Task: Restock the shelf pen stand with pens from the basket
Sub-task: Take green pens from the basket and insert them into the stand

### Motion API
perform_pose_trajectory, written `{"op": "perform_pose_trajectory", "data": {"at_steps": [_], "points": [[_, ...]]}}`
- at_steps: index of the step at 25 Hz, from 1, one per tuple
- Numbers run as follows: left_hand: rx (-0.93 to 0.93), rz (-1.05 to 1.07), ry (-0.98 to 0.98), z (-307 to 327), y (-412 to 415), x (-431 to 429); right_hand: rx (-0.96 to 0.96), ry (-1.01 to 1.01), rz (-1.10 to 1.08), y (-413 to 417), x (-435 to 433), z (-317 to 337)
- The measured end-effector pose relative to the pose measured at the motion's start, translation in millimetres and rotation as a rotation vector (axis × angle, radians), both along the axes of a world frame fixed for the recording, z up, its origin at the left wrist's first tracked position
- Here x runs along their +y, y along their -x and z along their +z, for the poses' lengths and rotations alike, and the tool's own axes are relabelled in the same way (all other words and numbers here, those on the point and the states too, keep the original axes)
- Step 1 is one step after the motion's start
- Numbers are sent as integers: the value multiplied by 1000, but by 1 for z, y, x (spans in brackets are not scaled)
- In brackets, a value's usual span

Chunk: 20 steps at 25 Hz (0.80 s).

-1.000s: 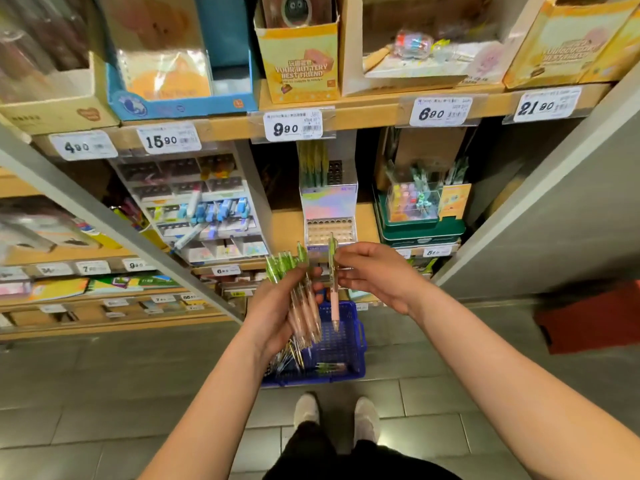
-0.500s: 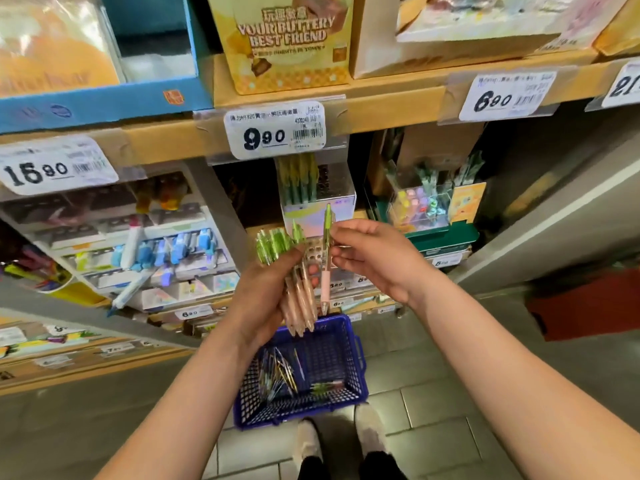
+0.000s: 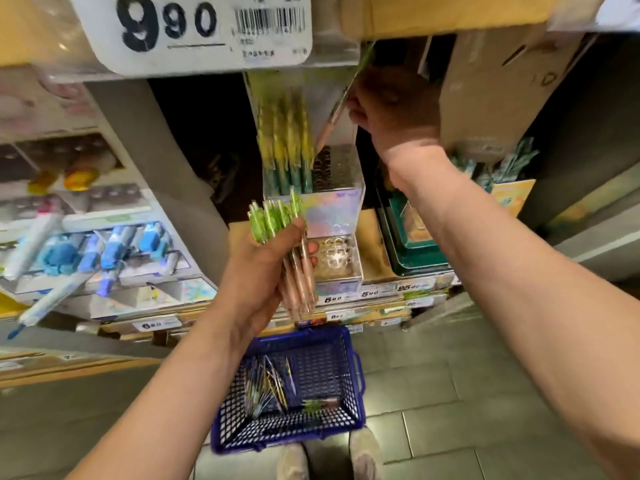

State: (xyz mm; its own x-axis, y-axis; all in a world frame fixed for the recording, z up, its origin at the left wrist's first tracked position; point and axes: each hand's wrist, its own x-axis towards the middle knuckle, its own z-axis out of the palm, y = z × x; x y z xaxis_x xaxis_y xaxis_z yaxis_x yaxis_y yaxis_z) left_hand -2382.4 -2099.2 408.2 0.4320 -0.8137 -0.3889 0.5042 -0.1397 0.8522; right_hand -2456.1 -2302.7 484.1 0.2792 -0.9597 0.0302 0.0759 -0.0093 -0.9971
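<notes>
Right grip (image 3: 391, 112): pinched on a single pen (image 3: 337, 112), tilted, its tip aimed down at the pen stand (image 3: 332, 213).
Left grip (image 3: 266, 268): clamped round a bundle of green-topped pens (image 3: 294, 271), held before the stand's lower tier.
Pen stand: at the shelf's front edge; yellow pens (image 3: 287, 143) filled its left side.
Basket (image 3: 277, 434): on the floor below, a few pens inside.
Risk: the pen's top could catch the upper shelf (image 3: 450, 12) and miss its hole; the bundle could shed a pen.
Obstructions: cardboard box (image 3: 491, 91) just beside the right wrist; price tag (image 3: 194, 29) overhanging the stand.
</notes>
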Motion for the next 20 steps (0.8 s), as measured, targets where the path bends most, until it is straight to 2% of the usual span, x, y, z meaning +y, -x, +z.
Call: {"op": "perform_pose_trajectory", "data": {"at_steps": [5, 12, 15, 20], "points": [[-23, -15, 25, -5, 2, -7, 278, 299, -37, -3, -7, -19], [-10, -22, 18, 0, 5, -3, 579, 631, 81, -8, -4, -13], [-8, -21, 24, 2, 6, -2, 701, 697, 178, -12, -5, -12], [-8, -32, 30, -1, 5, -5, 795, 647, 219, -10, -6, -23]]}}
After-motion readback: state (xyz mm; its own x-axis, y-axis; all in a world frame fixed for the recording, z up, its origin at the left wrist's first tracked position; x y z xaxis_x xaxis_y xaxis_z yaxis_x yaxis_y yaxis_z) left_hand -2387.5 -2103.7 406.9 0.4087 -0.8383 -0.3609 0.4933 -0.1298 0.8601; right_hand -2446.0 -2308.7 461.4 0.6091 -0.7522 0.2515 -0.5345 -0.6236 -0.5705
